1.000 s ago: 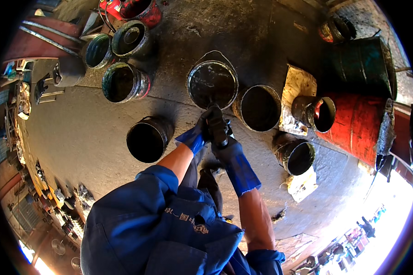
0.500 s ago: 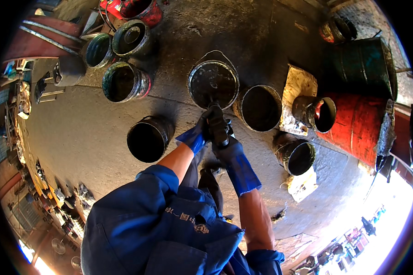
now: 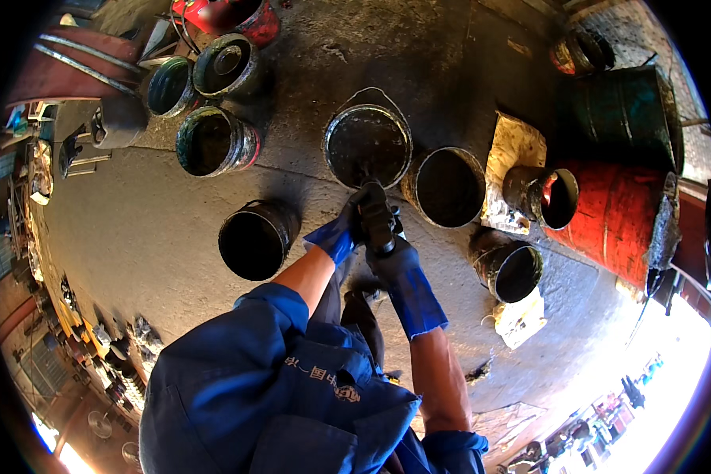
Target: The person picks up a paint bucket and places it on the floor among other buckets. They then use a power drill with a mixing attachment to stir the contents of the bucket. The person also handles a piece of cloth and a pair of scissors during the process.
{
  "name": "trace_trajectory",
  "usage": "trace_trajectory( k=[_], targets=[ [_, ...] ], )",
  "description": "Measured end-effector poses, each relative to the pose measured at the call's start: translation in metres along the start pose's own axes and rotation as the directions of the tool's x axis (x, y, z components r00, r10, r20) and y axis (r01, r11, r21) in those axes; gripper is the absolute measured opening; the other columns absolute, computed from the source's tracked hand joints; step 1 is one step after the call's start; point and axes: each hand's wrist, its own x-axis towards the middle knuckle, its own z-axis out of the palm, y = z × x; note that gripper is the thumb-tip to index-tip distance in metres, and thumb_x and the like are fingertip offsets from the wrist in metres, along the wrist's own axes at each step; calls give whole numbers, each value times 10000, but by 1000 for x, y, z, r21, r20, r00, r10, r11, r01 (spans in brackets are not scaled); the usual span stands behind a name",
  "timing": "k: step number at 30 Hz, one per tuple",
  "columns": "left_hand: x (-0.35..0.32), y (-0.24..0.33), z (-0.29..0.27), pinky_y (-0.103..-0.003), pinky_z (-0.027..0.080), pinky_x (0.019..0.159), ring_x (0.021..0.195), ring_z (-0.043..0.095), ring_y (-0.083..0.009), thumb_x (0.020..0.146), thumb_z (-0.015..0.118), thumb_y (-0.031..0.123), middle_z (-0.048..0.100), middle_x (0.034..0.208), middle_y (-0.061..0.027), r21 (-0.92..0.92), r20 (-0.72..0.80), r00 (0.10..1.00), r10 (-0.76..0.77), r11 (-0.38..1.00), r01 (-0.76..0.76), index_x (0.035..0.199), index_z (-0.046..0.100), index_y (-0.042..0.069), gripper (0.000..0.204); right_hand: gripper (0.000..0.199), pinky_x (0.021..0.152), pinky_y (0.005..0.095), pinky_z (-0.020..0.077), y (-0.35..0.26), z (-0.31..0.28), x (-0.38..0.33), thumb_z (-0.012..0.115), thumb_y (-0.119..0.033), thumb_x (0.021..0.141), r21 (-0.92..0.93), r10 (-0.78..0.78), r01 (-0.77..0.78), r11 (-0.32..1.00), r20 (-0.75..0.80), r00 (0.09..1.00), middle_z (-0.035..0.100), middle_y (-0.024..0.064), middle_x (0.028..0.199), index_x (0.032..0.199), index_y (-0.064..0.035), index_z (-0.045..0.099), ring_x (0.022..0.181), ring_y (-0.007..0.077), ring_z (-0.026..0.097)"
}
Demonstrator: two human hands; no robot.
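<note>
A bucket with a wire handle (image 3: 407, 146) stands upright in front of me, with dark liquid inside. Over its near rim, a black power drill (image 3: 381, 229) points down, and its front end reaches into the bucket. What is on the tip is lost in the dark liquid. Both hands wear dark-stained gloves with blue cuffs. My left hand (image 3: 349, 223) is closed around the drill's front part from the left. Lower down, at the rear of the drill, my right hand (image 3: 393, 257) is wrapped round it; its fingers are partly hidden.
Close by stand a dark bucket (image 3: 291, 220) on the left and another bucket (image 3: 482, 186) on the right. Farther right are a tipped can (image 3: 521, 183), a smaller can (image 3: 486, 251) and a red drum (image 3: 608, 217). Several buckets, including a stained one (image 3: 241, 142), group at upper left.
My hands and the drill are almost where they were. The liquid's surface pattern differs slightly, and a blurred shape now shows by the red bucket at upper left.
</note>
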Motion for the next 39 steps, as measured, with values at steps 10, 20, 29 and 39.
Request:
trace_trajectory(
  k=[10,20,29,39],
  targets=[
    [7,-4,5,-253,282,333,331,335,-104,1000,450,357,321,459,11,9,65,998,-10,1000,9,647,375,152,415,253,572,318,521,-3,-4,0,738,-288,781,-33,53,-53,998,-24,998,671,46,673,936,-102,665,576,141,635],
    [5,-9,2,-267,251,331,330,291,-110,992,457,355,279,464,18,-187,84,996,20,982,-3,655,359,159,402,364,797,373,551,-16,-11,-9,679,-395,805,-167,14,-18,986,-27,1000,723,133,931,1049,-125,670,916,292,700],
    [7,-10,5,-283,226,326,322,258,-112,996,441,370,262,459,26,-145,108,994,-15,989,30,665,363,167,395,392,825,373,548,-24,-14,-12,680,-397,794,-204,45,-52,978,-41,998,715,159,981,1067,-116,671,964,309,687],
    [0,-13,1,-273,202,341,343,232,-93,1014,416,348,251,491,27,-189,64,997,39,982,-26,715,373,170,351,377,809,366,552,-26,-14,-19,678,-378,795,-178,56,-57,982,-13,998,719,143,959,1060,-111,667,909,280,701]
  ],
)
